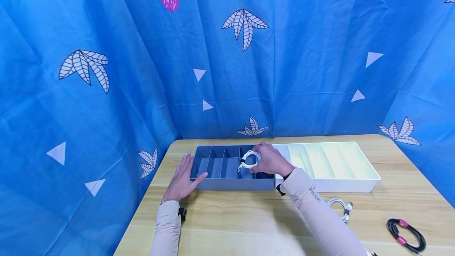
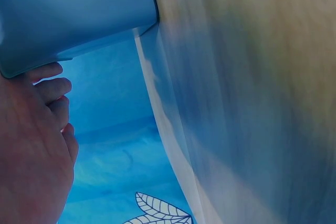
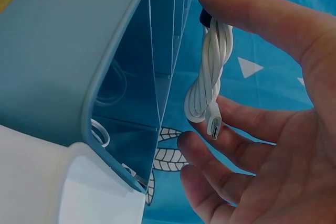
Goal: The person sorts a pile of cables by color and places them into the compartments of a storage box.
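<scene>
My right hand (image 1: 271, 160) pinches a coiled white cable (image 1: 250, 159) above the grey-blue divided box (image 1: 234, 185). In the right wrist view, the thumb and fingers hold this coil near its dark tie, one small metal plug pointing down. My left hand (image 1: 183, 179) lies against the left end of the grey-blue box, fingers stretched along its side and thumb by the front corner. A white cable loop (image 3: 101, 132) sits in that box's end compartment, partly hidden by the wall.
A white divided box (image 1: 341, 185) stands right against the grey-blue one. Nearer the front right lie another white cable (image 1: 343, 208) with a dark tie and a black cable (image 1: 414, 244) with pink ties. A blue patterned curtain (image 1: 313, 50) hangs behind the wooden table (image 1: 227, 220).
</scene>
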The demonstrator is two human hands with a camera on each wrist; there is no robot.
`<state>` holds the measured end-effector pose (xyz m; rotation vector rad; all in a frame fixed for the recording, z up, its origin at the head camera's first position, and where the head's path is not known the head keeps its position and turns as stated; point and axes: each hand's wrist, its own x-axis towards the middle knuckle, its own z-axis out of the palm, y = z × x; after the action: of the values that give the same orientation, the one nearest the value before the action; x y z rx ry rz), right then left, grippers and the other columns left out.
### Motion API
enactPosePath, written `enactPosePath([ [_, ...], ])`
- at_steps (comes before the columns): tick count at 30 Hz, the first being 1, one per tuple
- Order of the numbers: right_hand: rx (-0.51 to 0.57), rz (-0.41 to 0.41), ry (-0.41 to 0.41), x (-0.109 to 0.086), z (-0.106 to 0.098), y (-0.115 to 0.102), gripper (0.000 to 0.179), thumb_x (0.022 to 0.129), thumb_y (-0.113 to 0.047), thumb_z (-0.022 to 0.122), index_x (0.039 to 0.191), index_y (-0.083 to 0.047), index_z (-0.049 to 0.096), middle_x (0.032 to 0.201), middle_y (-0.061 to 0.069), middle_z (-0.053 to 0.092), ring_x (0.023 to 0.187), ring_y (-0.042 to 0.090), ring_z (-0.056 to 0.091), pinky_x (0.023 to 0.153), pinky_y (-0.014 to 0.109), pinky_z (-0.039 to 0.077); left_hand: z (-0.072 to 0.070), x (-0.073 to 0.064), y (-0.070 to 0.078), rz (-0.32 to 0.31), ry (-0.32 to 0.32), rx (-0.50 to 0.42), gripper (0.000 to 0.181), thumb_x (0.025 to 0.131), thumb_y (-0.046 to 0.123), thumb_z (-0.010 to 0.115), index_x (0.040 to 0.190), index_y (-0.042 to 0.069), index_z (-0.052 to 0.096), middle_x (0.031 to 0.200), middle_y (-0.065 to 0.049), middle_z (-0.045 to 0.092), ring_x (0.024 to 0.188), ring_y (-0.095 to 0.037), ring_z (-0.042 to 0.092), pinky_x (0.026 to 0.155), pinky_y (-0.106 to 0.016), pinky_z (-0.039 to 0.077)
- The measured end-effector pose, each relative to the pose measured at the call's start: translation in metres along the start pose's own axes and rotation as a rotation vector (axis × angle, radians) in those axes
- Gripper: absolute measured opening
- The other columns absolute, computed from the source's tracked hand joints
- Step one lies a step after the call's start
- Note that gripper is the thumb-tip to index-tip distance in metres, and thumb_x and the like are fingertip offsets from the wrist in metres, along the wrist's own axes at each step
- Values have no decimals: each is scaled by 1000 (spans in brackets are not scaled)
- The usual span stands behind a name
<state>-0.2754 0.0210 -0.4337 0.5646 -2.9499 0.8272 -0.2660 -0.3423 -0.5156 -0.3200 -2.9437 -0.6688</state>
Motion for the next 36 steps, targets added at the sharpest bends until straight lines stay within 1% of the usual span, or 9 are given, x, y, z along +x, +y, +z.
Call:
enactPosePath([
  [3, 4, 8, -8, 0, 0, 0, 75, 68, -34, 96, 130, -3, 67, 127, 13, 66, 116, 31, 60, 100, 52, 53, 0, 0, 0, 0, 1, 0, 105, 96, 74, 50, 166, 4, 16, 176, -13, 5, 164, -36, 6, 132, -60, 10],
  [6, -1, 9, -12, 0, 0, 0, 76, 69, -34, 96, 131, -3, 67, 129, 13, 66, 118, 32, 59, 101, 52, 53, 0, -1, 1, -9, -5, 1, 105, 95, 75, 49, 166, 5, 15, 176, -11, 4, 164, -35, 5, 132, -59, 10],
  [10, -10, 1, -4, 1, 2, 1, 73, 68, -35, 96, 128, -4, 68, 124, 11, 66, 113, 30, 60, 95, 49, 54, -1, -1, 1, -13, -10, -2, 105, 95, 75, 49, 166, 6, 14, 177, -9, 2, 164, -33, 4, 133, -57, 8],
  [14, -9, -3, 0, 1, 3, 1, 70, 67, -34, 96, 125, -4, 70, 118, 10, 66, 108, 29, 60, 89, 46, 54, -2, -1, 2, -2, -6, -8, 105, 96, 74, 50, 166, 5, 14, 177, -10, 3, 164, -35, 4, 133, -59, 8],
  [21, 4, 3, -5, 2, 5, 1, 70, 67, -33, 96, 125, -4, 70, 119, 9, 66, 108, 29, 59, 90, 47, 54, -1, -2, 0, -13, -13, -13, 105, 95, 75, 49, 167, 7, 12, 177, -7, 1, 165, -33, 3, 134, -56, 6],
  [27, 5, -3, -6, 3, 5, 1, 69, 67, -33, 96, 124, -4, 70, 119, 10, 66, 108, 29, 60, 90, 47, 54, -1, -2, 0, -6, -2, -4, 104, 96, 74, 50, 166, 6, 14, 177, -10, 3, 164, -36, 5, 132, -59, 9],
  [36, 3, -5, -5, 2, 4, -1, 70, 68, -32, 96, 126, -2, 69, 123, 12, 66, 110, 30, 59, 92, 48, 54, -1, -2, 0, -1, -4, -4, 105, 95, 75, 49, 166, 6, 14, 177, -10, 3, 164, -35, 5, 132, -59, 10],
])
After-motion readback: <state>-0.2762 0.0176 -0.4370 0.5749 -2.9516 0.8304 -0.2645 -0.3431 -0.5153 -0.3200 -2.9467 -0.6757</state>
